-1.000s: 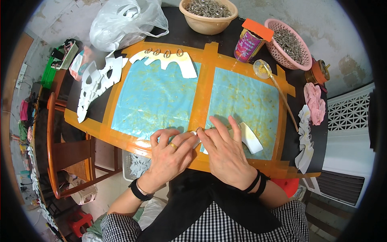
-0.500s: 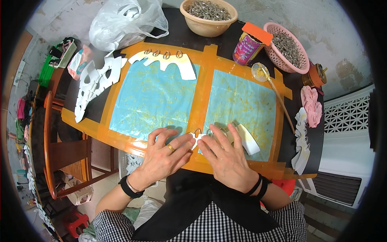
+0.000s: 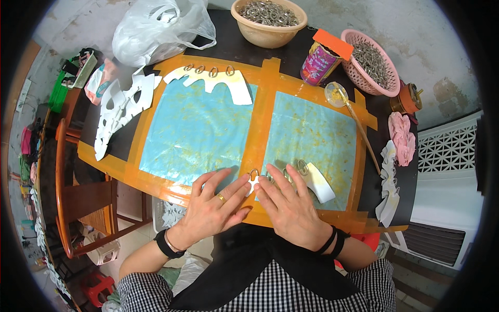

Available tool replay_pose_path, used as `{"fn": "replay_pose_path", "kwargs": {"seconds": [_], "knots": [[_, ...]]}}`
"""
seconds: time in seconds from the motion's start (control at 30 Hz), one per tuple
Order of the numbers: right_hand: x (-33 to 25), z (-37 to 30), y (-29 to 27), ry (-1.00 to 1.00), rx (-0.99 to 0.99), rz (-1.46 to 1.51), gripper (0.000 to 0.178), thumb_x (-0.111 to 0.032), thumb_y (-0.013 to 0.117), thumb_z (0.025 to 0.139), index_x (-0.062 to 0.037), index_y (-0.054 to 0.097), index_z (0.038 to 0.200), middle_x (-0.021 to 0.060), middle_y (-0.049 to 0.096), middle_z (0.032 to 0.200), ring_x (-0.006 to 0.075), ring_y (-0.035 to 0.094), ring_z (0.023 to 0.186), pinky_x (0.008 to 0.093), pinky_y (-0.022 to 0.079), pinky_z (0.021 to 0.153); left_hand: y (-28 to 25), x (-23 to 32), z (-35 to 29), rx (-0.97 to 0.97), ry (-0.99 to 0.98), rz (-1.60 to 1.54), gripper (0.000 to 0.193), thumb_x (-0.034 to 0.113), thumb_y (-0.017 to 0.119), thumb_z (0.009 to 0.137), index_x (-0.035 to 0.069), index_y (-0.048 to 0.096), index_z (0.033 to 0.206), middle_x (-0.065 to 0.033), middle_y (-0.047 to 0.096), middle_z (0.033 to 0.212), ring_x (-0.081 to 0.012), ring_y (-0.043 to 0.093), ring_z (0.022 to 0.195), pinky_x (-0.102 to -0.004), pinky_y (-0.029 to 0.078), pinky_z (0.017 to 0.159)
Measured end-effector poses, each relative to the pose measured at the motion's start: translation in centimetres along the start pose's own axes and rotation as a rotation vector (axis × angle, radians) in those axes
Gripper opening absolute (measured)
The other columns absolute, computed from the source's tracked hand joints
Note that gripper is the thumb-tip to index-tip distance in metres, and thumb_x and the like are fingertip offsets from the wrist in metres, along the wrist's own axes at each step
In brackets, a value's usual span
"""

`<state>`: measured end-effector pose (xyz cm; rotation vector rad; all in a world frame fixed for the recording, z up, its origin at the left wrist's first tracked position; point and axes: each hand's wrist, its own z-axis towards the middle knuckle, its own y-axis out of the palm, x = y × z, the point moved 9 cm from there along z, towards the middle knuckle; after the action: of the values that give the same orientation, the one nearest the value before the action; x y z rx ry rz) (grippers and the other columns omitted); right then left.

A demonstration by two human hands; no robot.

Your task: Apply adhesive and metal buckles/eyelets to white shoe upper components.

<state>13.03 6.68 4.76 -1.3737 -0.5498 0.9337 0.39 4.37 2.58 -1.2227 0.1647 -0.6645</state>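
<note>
A white cut piece (image 3: 320,183) with a yellowish smear and several metal rings (image 3: 302,167) along its upper edge lies at the front of the table, largely hidden by my hands. My left hand (image 3: 214,204) rests at its left end, fingers stretched out, fingertips touching it beside a ring (image 3: 253,174). Across its middle, my right hand (image 3: 292,209) lies with fingers extended and slightly spread, pressing down on the piece. A similar scalloped white piece (image 3: 236,87), with several rings in a row, lies farther back on the left blue sheet (image 3: 197,132).
Orange tape (image 3: 258,125) frames the sheets. Behind stand a beige bowl (image 3: 270,36) and pink basket (image 3: 358,77) of rings, a purple can (image 3: 316,65), and a plastic bag (image 3: 161,36). A stick (image 3: 364,130) leans from a small dish (image 3: 335,96). White cutouts (image 3: 122,112) lie left.
My left thumb has moved out to the side, away from the fingers. My right fingers have shifted slightly left and down, showing more of the rings on the right.
</note>
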Motion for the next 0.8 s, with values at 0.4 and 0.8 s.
{"fn": "replay_pose_path", "kwargs": {"seconds": [0.4,0.8], "knots": [[0.1,0.7,0.0,-0.055,-0.039,-0.039,0.041,-0.014,0.063,0.092,0.0085,0.072,0.125,0.019,0.07,0.131,0.0334,0.053,0.146,0.063,0.03,0.129,1.8,0.9,-1.2,-0.039,0.052,0.345,0.053,0.04,0.076,0.097,0.01,0.066,0.14,-0.003,0.066,0.151,-0.0294,0.059,0.128,-0.0576,0.029,0.127],[-0.2,1.1,0.2,-0.102,-0.005,-0.102,0.037,-0.013,0.066,0.089,0.0087,0.075,0.118,0.0171,0.072,0.115,0.0328,0.055,0.143,0.067,0.036,0.124,1.7,1.5,-0.6,0.047,0.039,0.365,0.041,0.031,0.079,0.095,0.014,0.066,0.13,-0.0036,0.074,0.139,-0.0223,0.065,0.112,-0.0545,0.031,0.127]]}}
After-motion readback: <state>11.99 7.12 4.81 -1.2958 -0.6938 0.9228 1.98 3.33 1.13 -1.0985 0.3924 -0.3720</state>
